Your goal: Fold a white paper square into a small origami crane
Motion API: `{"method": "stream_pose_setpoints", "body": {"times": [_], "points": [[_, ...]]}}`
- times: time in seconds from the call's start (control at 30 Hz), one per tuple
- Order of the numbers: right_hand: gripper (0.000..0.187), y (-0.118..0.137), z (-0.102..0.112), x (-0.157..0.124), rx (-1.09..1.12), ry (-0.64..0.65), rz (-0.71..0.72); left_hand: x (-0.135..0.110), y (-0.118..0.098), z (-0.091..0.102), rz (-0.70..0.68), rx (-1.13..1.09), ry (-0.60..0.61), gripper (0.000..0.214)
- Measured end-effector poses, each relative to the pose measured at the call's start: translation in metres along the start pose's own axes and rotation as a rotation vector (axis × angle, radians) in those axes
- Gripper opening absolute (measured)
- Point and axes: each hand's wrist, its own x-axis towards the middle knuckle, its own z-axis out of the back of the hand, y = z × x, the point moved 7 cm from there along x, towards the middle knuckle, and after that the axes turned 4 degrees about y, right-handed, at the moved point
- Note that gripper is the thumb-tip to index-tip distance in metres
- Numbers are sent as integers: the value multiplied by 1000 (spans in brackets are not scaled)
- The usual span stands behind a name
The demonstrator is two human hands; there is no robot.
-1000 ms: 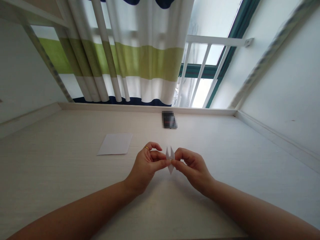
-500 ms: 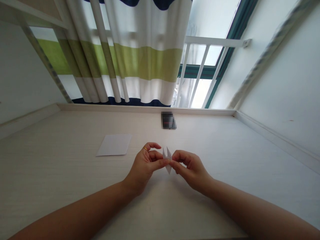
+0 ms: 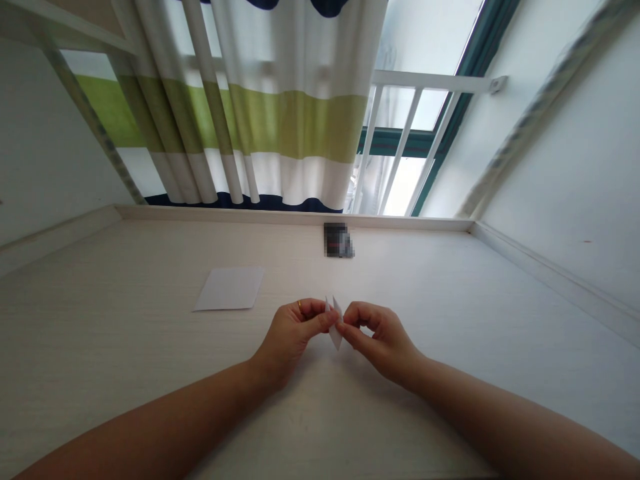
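A small piece of folded white paper [image 3: 335,338] stands on edge between my two hands, above the pale tabletop. My left hand [image 3: 295,333] pinches it from the left, thumb in front and fingers curled behind. From the right, my right hand [image 3: 377,337] grips the paper's other side between thumb and bent index finger. Two pointed flaps stick up at the top, and one point hangs below the thumbs. The fingers hide the paper's middle.
A flat white sheet of paper [image 3: 229,289] lies to the left on the pale table [image 3: 150,373]. A dark, pixelated object [image 3: 337,240] sits near the back ledge [image 3: 280,215]. Behind are a striped curtain [image 3: 300,127] and white railing [image 3: 430,81]; a wall [image 3: 575,220] stands at right.
My left index finger, raised and stretched before, has curled down behind the paper. The left thumb has shifted slightly up along it. My right hand stays almost still.
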Motion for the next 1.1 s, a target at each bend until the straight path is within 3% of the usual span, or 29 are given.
{"method": "stream_pose_setpoints", "body": {"times": [0.37, 0.63, 1.1], "points": [[22, 3, -1, -1, 51, 30, -23, -2, 1, 2, 15, -137, -38, 14], [21, -4, -7, -1, 209, 94, -85, -1, -7, 7, -43, -61, -85, 14], [21, -5, -12, -1, 219, 126, -103, -3, -11, 6, -103, -59, -76, 13]]}}
